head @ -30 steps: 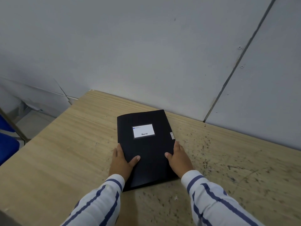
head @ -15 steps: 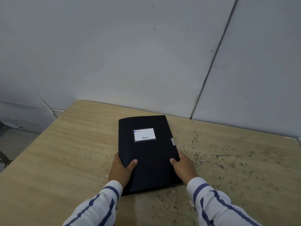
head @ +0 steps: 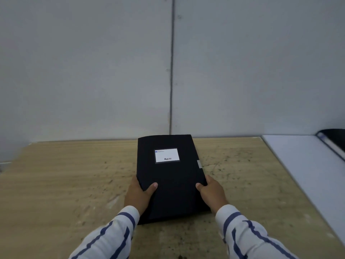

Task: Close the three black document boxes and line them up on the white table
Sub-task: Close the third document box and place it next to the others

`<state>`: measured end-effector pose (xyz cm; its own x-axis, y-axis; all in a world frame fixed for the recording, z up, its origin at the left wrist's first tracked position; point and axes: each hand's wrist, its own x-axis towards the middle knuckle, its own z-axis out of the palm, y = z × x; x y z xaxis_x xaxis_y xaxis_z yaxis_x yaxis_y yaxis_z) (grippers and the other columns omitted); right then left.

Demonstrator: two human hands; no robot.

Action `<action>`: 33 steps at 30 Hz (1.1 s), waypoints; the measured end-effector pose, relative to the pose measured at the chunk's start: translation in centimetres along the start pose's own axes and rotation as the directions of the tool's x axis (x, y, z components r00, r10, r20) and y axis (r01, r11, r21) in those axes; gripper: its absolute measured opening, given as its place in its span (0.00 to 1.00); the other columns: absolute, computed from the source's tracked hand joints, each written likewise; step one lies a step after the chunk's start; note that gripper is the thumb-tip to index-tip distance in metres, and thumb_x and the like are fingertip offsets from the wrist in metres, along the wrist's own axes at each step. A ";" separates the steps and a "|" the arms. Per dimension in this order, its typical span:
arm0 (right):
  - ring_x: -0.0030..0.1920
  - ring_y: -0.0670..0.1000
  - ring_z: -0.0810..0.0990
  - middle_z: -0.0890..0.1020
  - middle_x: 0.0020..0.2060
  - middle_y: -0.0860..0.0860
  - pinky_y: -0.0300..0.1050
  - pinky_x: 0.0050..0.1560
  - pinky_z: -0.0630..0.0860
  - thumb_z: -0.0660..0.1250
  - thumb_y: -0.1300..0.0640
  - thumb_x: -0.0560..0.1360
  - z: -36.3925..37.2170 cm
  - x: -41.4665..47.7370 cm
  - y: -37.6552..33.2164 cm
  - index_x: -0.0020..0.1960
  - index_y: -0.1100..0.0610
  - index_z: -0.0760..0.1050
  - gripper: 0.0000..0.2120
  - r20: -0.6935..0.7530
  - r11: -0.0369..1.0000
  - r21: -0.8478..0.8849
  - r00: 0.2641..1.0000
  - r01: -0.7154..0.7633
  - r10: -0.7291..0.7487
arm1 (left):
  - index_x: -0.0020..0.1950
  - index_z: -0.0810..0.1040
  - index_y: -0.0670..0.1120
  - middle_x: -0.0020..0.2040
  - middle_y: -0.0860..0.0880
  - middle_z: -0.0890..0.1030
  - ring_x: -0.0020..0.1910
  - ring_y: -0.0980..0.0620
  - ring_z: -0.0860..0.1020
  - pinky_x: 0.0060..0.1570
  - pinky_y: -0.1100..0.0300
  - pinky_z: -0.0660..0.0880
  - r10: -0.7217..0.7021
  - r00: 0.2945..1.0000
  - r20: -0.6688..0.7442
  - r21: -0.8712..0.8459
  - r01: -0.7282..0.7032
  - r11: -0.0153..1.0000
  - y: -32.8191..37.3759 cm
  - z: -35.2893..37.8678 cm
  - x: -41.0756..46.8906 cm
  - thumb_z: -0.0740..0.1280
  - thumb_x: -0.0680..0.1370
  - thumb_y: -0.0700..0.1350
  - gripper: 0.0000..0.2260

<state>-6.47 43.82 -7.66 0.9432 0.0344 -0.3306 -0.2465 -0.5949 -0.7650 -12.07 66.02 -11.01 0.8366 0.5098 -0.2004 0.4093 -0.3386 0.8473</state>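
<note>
A closed black document box (head: 171, 176) with a white label on its lid is held flat over a wooden table (head: 65, 184). My left hand (head: 139, 195) grips its left edge, thumb on the lid. My right hand (head: 211, 193) grips the right edge the same way. Whether the box touches the wood I cannot tell. The white table (head: 306, 165) shows at the right, and on its far end lies another black document box (head: 334, 137), cut off by the frame.
A grey panelled wall (head: 112, 71) stands right behind both tables. The wooden table's top is stained with dark specks to the right of the box. Its left edge drops to the floor at the far left.
The view has swung to the right, so the white table and a second black box have come into sight. Both hands keep their grip on the box.
</note>
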 end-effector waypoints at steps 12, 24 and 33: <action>0.51 0.54 0.78 0.81 0.54 0.51 0.50 0.56 0.76 0.63 0.55 0.76 -20.6 -1.2 12.5 0.62 0.51 0.73 0.15 -0.144 0.999 0.035 0.989 -0.012 0.017 | 0.69 0.66 0.51 0.62 0.49 0.78 0.56 0.45 0.78 0.53 0.53 0.75 0.094 0.987 0.131 -0.059 -0.086 0.995 10.6 19.0 -9.3 0.71 0.71 0.56 0.29; 0.47 0.52 0.75 0.81 0.53 0.52 0.44 0.51 0.72 0.62 0.57 0.76 -35.8 0.2 23.2 0.58 0.53 0.74 0.11 -0.212 0.998 0.004 0.976 -0.055 0.055 | 0.68 0.66 0.50 0.63 0.48 0.78 0.57 0.44 0.78 0.55 0.53 0.74 0.099 0.972 0.212 -0.039 -0.093 0.995 18.2 34.7 -16.3 0.70 0.72 0.55 0.28; 0.46 0.52 0.75 0.79 0.48 0.50 0.43 0.50 0.71 0.62 0.56 0.75 -41.2 7.4 26.8 0.55 0.53 0.73 0.09 -0.231 0.993 0.011 0.966 -0.120 0.119 | 0.70 0.65 0.48 0.65 0.47 0.76 0.61 0.44 0.77 0.62 0.48 0.73 0.088 0.962 0.258 -0.008 -0.089 0.996 22.1 43.4 -12.8 0.69 0.73 0.54 0.28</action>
<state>3.12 -4.97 -7.86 0.9329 -0.2230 -0.2829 -0.3602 -0.5860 -0.7258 2.07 17.70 -11.02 0.9349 0.2565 -0.2451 0.3302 -0.3763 0.8657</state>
